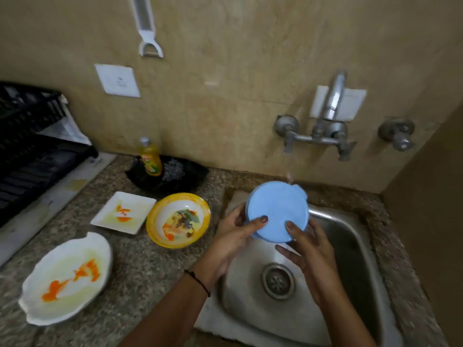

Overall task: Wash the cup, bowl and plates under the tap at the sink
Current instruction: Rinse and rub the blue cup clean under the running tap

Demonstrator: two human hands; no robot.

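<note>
Left hand and right hand grip 1 blue dish, possibly the bowl, tilted above the sink beneath the tap; thumbs on its face, fingers curled behind.

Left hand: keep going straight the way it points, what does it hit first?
The round light-blue dish that the left hand holds over the sink; past it, probably the beige wall below the metal tap, depth unclear.

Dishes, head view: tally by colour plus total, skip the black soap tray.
Blue: 1, the blue dish held by left hand and right hand
White: 2, square plate and oval dish
Yellow-rimmed: 1, bowl
Total: 4
</note>
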